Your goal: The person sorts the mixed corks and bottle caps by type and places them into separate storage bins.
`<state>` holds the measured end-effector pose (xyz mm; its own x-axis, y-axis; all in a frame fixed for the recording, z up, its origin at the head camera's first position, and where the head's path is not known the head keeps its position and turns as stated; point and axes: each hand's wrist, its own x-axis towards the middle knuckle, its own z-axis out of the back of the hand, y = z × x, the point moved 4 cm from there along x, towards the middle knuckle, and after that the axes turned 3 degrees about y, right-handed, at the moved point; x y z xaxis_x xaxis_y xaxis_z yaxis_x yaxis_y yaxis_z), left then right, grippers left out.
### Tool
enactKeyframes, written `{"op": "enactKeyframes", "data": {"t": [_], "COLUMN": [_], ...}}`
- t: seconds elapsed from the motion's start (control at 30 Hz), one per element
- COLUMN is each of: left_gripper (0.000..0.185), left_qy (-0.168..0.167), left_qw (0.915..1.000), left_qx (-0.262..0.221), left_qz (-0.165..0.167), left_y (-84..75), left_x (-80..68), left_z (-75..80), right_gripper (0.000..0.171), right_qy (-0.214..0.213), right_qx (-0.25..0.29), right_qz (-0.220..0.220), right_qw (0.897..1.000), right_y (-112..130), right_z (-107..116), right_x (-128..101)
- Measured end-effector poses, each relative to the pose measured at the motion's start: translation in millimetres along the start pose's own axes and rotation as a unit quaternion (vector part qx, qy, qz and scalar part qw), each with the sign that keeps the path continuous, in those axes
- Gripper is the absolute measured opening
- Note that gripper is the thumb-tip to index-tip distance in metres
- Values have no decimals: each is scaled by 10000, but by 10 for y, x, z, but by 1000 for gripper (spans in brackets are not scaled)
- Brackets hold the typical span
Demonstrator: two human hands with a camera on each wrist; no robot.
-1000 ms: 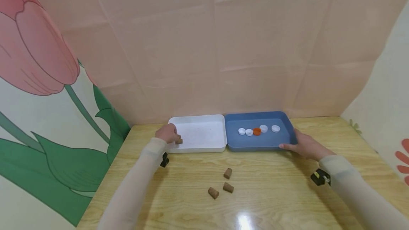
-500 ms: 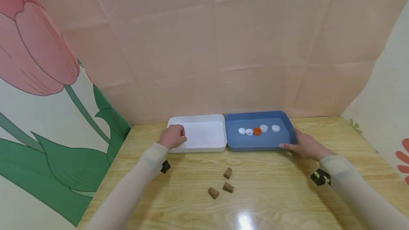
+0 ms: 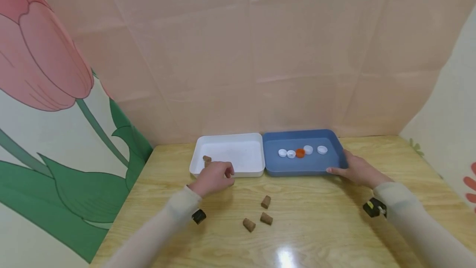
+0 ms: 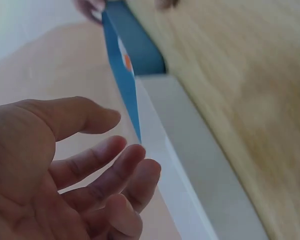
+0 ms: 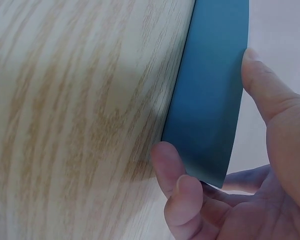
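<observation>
left hand (image 3: 213, 178) empty, fingers loosely spread and relaxed, hovering over the light wooden table (image 3: 320, 226) just in front of the near edge of the shallow white rectangular plastic tray (image 3: 238, 144); wrist view confirms nothing held between fingers (image 4: 107, 170)

small brown cork stopper (image 3: 206, 159) lying inside the white tray at its near left corner, just beyond the left hand, apart from it

right hand (image 3: 355, 171) clamped on the near right corner of the shallow blue rectangular plastic tray (image 3: 329, 164); thumb along the near wall, remaining fingers wrapped round the right side, as shown in the right wrist view (image 5: 210, 100)

both trays side by side, walls touching, against the far edge of the table

inside the blue tray, a row of four white plastic bottle caps (image 3: 308, 149) with one orange plastic bottle cap (image 3: 299, 153) between them

three further brown cork stoppers (image 3: 260, 213) lying loose on the table near its centre, in front of the trays, well apart from both hands

pink panelled backdrop (image 3: 260, 53) standing behind the table
</observation>
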<state>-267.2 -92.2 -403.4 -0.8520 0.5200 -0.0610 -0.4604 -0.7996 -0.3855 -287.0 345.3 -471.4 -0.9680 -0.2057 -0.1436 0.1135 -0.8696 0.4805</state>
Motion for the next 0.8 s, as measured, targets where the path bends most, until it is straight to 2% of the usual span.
{"op": "enactKeyframes", "data": {"t": [0.2,0.43,0.63,0.8], "left_gripper": [12,13,18,14], "left_qy": [506,1254,1523,1578], "left_qw": [9972,9895,9836,9834], "left_qx": [272,493,773,654], "left_qz": [-479,-524,-584,-606], "left_y": [-268,-517,-582,-590], "left_x": [-127,-210,-272,-317], "left_z": [-201,-469,-615,-671], "right_gripper": [115,115,115,115], "right_qy": [-51,3,12,-8], "right_qx": [67,32,47,86], "right_qz": [64,-19,-17,30], "right_qw": [9999,10000,10000,10000], "right_y": [-2,0,7,-11], "right_z": [-16,-2,-6,-6], "right_x": [-2,-18,-18,-6]}}
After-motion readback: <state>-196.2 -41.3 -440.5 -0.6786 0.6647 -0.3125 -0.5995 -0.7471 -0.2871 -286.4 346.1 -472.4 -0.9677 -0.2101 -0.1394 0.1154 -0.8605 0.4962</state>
